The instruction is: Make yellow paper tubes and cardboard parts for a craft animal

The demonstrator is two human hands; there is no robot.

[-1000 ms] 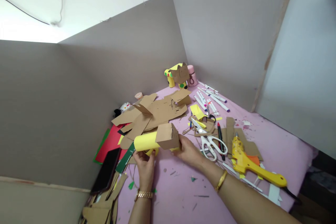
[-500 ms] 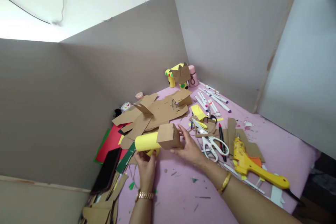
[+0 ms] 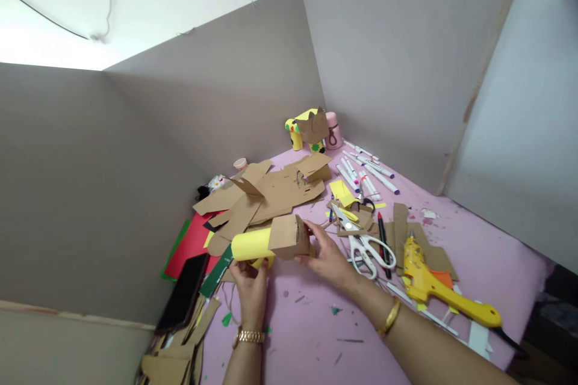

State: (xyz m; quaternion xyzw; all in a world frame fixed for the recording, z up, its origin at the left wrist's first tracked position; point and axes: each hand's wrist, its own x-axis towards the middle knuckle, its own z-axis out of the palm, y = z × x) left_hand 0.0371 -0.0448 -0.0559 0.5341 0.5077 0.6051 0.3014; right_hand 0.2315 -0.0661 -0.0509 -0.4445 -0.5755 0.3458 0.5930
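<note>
A yellow paper tube (image 3: 251,244) lies sideways above the pink tabletop, with a small brown cardboard box (image 3: 285,237) at its right end. My left hand (image 3: 251,280) is closed around the tube's underside, near a smaller yellow part (image 3: 262,263) below it. At the box's right side, my right hand (image 3: 329,258) grips with the thumb underneath and the fingers against the far face. Part of the fingers is hidden by the box. White-handled scissors (image 3: 361,246) lie open just right of my right hand.
A yellow glue gun (image 3: 427,283) lies at the right, its cord over the edge. Cardboard pieces (image 3: 275,189) cover the back; markers (image 3: 372,168) lie near the wall. A yellow figure with a cardboard cat face (image 3: 313,126) stands beside a pink bottle (image 3: 333,130). At left is a phone (image 3: 183,293).
The box and tube have shifted very slightly left relative to the table. Both hands keep their hold, and the camera view has moved a little.
</note>
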